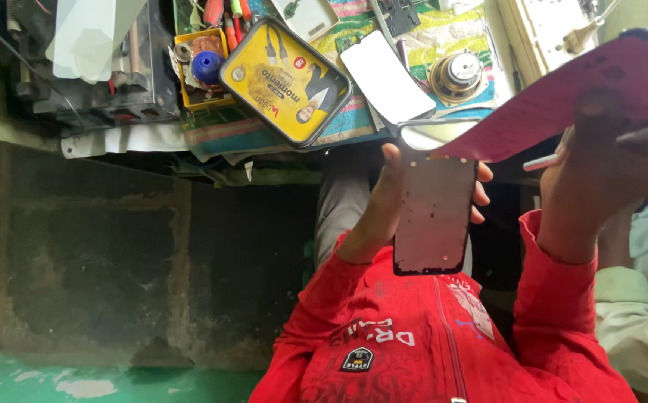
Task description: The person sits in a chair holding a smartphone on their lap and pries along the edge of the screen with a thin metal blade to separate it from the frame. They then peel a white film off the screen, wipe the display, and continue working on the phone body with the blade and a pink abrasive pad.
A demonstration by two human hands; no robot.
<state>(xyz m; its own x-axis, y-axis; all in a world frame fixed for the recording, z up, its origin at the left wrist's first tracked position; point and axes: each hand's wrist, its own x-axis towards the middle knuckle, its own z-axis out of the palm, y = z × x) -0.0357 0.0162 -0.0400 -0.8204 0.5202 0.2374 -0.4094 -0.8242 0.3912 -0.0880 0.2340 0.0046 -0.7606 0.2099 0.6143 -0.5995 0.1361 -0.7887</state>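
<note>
My left hand (378, 205) holds a dark phone-shaped panel (432, 220) upright over my lap, thumb on its left edge and fingertips showing past its right edge. The panel's surface is speckled and scuffed. My right hand (600, 175) is raised to the right and grips a maroon sheet (563, 97) that slants up across the bench edge. A thin pale stick (540, 162) pokes out beside that hand. The top of the panel sits just under the sheet's lower corner. My red jacket (443, 343) fills the bottom of the view.
The cluttered bench (264, 134) ahead carries a yellow rounded tin (287, 78), a white glass panel (387, 75), a round speaker (457, 75), a small yellow box of parts (203, 67) and red-handled tools (227, 22). A dark machine (92, 75) stands at the left. Green floor (115, 384) lies below.
</note>
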